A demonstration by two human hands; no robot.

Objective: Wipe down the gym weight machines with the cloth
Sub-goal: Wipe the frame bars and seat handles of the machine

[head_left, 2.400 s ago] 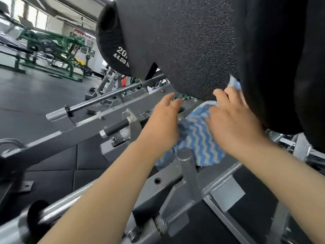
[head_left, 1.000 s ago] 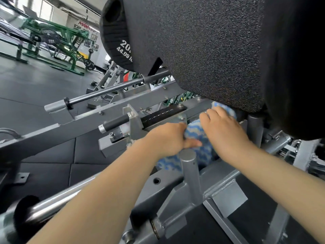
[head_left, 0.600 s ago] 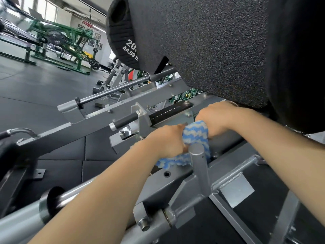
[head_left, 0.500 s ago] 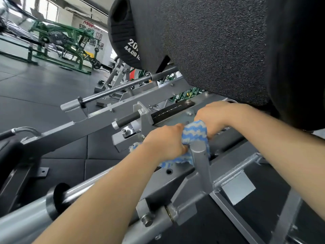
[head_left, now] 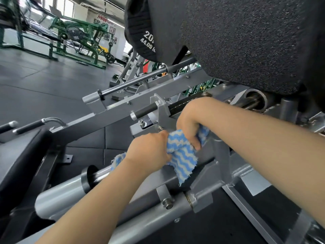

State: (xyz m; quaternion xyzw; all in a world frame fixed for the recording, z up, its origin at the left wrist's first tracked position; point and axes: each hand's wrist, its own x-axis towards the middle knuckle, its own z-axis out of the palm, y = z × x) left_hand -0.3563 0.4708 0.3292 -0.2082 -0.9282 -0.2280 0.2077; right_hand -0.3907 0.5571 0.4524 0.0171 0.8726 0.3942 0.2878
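A blue-and-white wavy-striped cloth (head_left: 182, 155) is bunched over the grey steel frame (head_left: 112, 111) of a weight machine, just left of a short upright grey post (head_left: 222, 155). My left hand (head_left: 149, 150) grips the cloth's left part, a loose corner showing behind my wrist. My right hand (head_left: 190, 124) comes in from the right with fingers curled down round the cloth's top. A big black speckled weight plate (head_left: 237, 44) hangs directly above both hands.
A second black plate marked 44.09 lb (head_left: 140, 32) sits behind the big one. A chrome bar (head_left: 140, 80) and a black-gripped handle (head_left: 147, 110) lie beyond my hands. A thick grey tube (head_left: 59, 196) runs at lower left. Green machines (head_left: 79, 37) stand on the dark rubber floor far left.
Both hands and the cloth have come down from the underside of the big plate onto the grey frame. My right hand has turned over and curled its fingers round the cloth.
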